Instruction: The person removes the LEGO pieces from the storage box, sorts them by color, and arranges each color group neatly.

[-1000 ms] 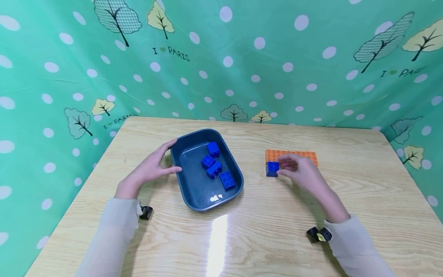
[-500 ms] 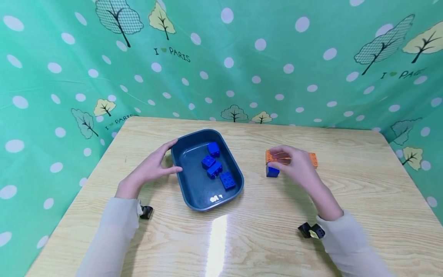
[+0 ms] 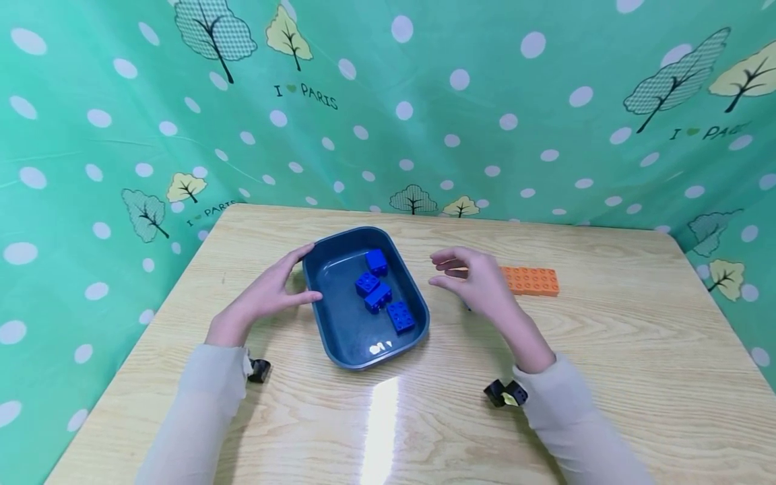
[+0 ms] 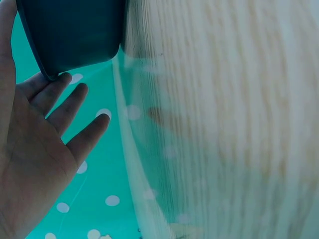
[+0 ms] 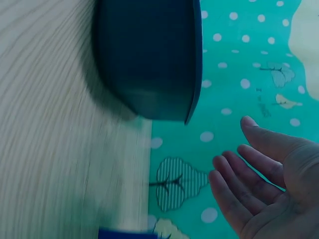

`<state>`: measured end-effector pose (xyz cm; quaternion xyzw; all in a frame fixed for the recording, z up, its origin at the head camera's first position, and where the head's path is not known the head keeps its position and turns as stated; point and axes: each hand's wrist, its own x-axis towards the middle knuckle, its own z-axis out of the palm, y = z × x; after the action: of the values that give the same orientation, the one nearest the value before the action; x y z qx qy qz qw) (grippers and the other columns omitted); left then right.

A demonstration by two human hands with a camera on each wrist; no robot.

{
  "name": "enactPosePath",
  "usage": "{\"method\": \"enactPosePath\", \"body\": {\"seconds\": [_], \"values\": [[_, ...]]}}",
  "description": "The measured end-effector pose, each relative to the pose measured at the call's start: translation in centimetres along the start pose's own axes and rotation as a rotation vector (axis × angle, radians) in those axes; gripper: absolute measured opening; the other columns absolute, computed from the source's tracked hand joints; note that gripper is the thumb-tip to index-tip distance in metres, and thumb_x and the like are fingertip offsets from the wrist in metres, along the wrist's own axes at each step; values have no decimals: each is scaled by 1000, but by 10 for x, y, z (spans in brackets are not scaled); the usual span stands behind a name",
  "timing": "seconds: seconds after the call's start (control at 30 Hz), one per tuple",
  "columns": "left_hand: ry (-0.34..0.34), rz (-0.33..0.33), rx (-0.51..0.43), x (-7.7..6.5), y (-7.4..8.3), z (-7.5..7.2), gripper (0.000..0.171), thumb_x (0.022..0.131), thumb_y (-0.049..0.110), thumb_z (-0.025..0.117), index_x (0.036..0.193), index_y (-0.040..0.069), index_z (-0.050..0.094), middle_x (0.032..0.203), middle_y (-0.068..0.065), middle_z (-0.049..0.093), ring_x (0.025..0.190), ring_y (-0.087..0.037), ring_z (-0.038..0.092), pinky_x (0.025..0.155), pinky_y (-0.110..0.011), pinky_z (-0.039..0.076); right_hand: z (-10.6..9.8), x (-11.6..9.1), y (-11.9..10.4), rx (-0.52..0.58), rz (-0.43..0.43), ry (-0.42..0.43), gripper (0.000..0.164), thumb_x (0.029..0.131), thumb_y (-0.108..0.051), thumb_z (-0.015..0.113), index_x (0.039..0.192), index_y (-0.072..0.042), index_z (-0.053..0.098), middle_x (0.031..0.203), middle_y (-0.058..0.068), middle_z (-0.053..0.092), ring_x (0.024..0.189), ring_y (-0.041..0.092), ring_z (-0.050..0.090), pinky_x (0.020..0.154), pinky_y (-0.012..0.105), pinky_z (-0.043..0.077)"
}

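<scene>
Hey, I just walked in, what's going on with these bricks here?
A person is at a table with blue bricks and a tray. Their left hand rests against the tray's rim; four blue bricks lie inside. Their right hand is empty, held between the tray and a long orange brick. Something blue just peeks in at the bottom of the right wrist view.

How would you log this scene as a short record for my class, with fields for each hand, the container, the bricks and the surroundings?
Left hand: touching the tray at its left side
Right hand: holding nothing, right of the tray
In the tray: four blue bricks
Outside the tray: orange brick, partly hidden; another blue brick, mostly hidden
Surface: wooden table
Backdrop: green, with dots and trees
</scene>
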<state>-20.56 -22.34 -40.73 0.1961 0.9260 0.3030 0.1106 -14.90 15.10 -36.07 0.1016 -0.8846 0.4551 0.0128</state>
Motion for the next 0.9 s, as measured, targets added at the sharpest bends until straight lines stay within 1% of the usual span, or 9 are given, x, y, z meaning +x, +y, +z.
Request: {"method": "enactPosePath", "body": {"seconds": [0.2, 0.37, 0.5, 0.6, 0.77, 0.9], "values": [[1, -1, -4, 1, 0, 1, 100, 86, 40, 77, 161, 18, 15, 166, -17, 21, 151, -43, 23, 119, -65, 27, 17, 5, -12, 71, -27, -10, 36, 85, -11, 79, 118, -4, 68, 119, 15, 71, 110, 31, 70, 95, 42, 59], [3, 0, -6, 1, 0, 1, 100, 86, 39, 77, 161, 17, 15, 166, -18, 21, 151, -43, 23, 119, -65, 27, 35, 6, -23, 149, -24, -26, 41, 85, -12, 79, 122, -2, 67, 123, 14, 69, 114, 32, 69, 95, 37, 59], [6, 1, -3, 1, 0, 2, 100, 86, 41, 77, 161, 17, 15, 166, -18, 20, 151, -43, 23, 119, -64, 27, 53, 7, -29, 182, -45, -34, 42, 86, -11, 78, 125, -4, 65, 127, 12, 66, 118, 29, 66, 100, 35, 56], [5, -1, -3, 1, 0, 2, 101, 85, 42, 77, 161, 17, 15, 166, -17, 20, 152, -43, 23, 119, -64, 27, 67, 7, -34, 234, -61, -40, 43, 87, -11, 77, 127, -5, 64, 130, 12, 63, 122, 26, 63, 107, 35, 52], [4, -8, -7, 1, 0, 3, 100, 86, 42, 77, 161, 18, 15, 166, -18, 21, 151, -44, 23, 119, -65, 27, 87, 9, -38, 372, -55, -66, 48, 88, -10, 76, 133, -6, 59, 141, 13, 55, 134, 28, 54, 116, 41, 41], [5, -6, -5, 1, 0, 3, 100, 86, 41, 77, 161, 18, 15, 166, -18, 21, 151, -45, 24, 118, -66, 28, 99, 15, -36, 401, -16, -57, 50, 88, -10, 75, 135, -7, 58, 146, 11, 48, 141, 27, 46, 121, 45, 34]]}}
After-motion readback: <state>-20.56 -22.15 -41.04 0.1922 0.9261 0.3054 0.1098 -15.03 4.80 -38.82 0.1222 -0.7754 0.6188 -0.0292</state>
